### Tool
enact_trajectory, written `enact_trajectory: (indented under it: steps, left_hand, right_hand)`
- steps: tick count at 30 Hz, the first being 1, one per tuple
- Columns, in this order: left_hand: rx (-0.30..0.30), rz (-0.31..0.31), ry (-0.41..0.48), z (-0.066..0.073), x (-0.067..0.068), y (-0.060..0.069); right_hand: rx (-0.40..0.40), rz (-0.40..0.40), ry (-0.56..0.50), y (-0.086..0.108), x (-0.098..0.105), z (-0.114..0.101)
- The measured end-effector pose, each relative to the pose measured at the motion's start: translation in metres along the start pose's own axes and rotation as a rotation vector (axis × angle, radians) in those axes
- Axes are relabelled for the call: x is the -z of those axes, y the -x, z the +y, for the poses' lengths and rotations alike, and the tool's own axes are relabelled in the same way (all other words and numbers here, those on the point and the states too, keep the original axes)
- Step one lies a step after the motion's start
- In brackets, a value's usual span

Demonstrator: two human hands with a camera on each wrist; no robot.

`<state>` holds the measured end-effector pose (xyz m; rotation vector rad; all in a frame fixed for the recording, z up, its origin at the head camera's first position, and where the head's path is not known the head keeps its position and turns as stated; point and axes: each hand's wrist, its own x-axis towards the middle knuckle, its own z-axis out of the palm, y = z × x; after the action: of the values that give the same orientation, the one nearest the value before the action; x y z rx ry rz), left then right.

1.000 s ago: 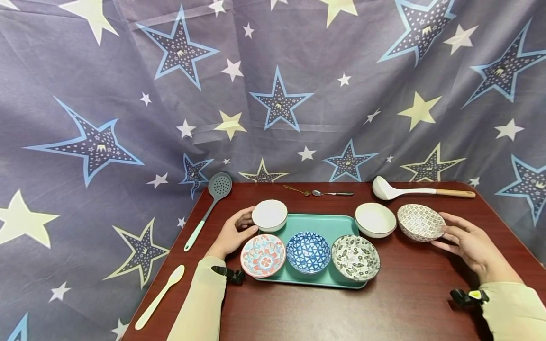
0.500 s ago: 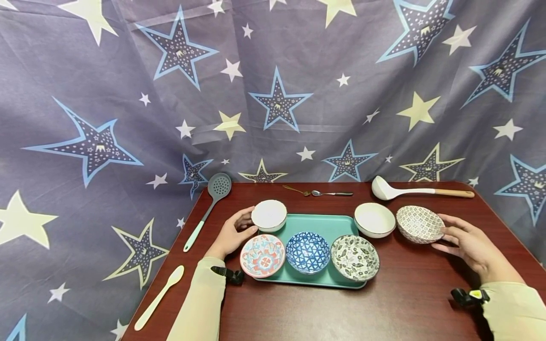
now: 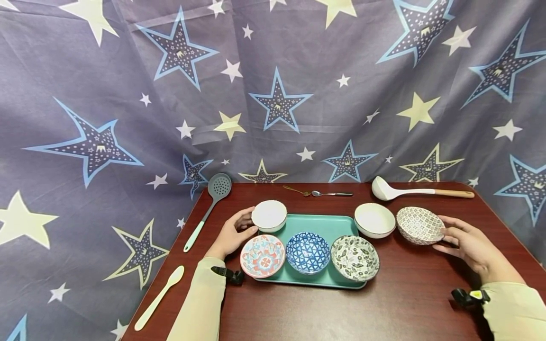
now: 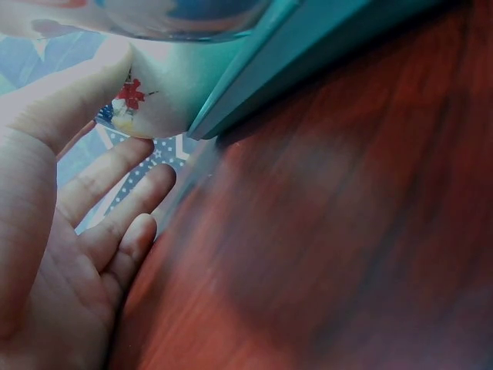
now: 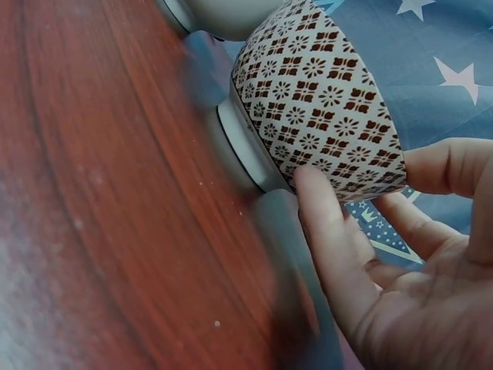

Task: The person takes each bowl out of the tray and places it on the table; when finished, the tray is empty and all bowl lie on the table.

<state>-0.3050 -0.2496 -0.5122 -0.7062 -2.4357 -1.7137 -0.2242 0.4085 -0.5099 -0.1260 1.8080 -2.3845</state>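
In the head view my left hand holds a white bowl at the far left corner of the green tray, thumb and fingers about its left side. A red flower on this bowl shows in the left wrist view, where several fingers hang loosely below. At the right, my right hand holds a brown-and-white patterned bowl. The right wrist view shows one fingertip low on its wall and another at the rim. Its foot appears to be at the table surface.
A red-and-blue flowered bowl, a blue triangle bowl and a leaf-patterned bowl line the tray's near side. A cream bowl stands at its right. Around lie a skimmer, spoon, ladle and small cutlery.
The brown-and-white patterned bowl has shifted slightly toward the near side, its rim a little lower in the view. My left hand and the white bowl look unchanged.
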Motion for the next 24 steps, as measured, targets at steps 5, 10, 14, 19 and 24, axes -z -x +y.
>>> enact_trajectory:
  steps: [5,10,14,19,24]
  left_hand:
    - [0.009,0.003,-0.016,-0.025,0.001,-0.005]
    - [0.011,0.000,-0.039,-0.033,0.003,-0.006]
    - [0.019,-0.003,-0.050,-0.032,0.003,-0.006]
    - [0.036,-0.004,-0.051,-0.032,0.003,-0.005]
    - [0.020,0.004,-0.030,-0.032,0.003,-0.004]
  right_hand:
    - [0.035,0.010,0.018,-0.001,-0.003,-0.001]
    - [0.071,0.055,0.060,-0.002,-0.004,-0.005]
    - [0.101,0.086,0.048,-0.002,-0.005,-0.008]
    - [0.188,0.173,-0.002,-0.003,-0.011,-0.012]
    - [0.300,0.309,0.029,-0.005,-0.022,-0.019]
